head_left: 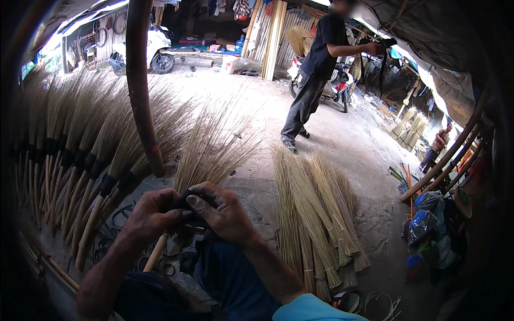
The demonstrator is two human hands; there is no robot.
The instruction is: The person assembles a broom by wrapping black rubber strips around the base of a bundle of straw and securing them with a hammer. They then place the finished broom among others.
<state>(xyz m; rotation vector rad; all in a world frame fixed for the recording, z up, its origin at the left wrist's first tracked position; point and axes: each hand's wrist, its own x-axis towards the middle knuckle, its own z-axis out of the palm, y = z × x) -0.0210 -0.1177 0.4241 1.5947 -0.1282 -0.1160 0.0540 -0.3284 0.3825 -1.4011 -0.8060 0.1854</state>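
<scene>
Both my hands are closed at the neck of a broom, whose pale, straw-like bristles fan out away from me. Its light wooden handle slants down toward my lap. Between my fingers is a black band, apparently rubber, at the spot where bristles and handle meet. My left hand pinches it from the left side. My right hand grips it from the right, thumb uppermost. The fingers partly hide the binding, so I cannot tell how far the band goes round.
Several brooms with black-bound necks stand in rows at left, beside a bamboo post. Straw bundles lie at right. A person stands beyond them near a motorbike. Plastic bags sit far right.
</scene>
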